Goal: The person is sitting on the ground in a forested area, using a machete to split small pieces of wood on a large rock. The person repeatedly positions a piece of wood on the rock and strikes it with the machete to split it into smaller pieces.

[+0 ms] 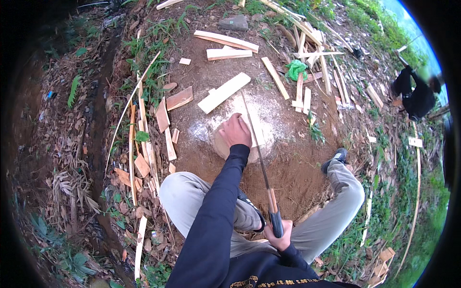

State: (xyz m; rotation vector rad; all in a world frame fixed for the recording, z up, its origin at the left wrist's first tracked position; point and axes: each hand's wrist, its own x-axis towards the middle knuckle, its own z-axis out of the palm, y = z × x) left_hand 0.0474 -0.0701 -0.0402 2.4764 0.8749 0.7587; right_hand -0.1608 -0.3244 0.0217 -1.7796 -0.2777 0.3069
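Observation:
My left hand is pressed down on a pale wooden board, holding it against a round stump with its fingers bent over the wood. Part of the board is hidden beneath that hand. My right hand, near my lap, is closed around the dark handle of a hand saw. Its long narrow blade, seen nearly edge-on, points away from me and runs across the board just right of my left hand. Pale sawdust is scattered around the stump.
Beyond the stump lies a wide pale plank. Wood strips and a pile of offcuts with a green plastic bag lie farther off. Bark-edged scraps lie left. A person in dark clothes is at the far right.

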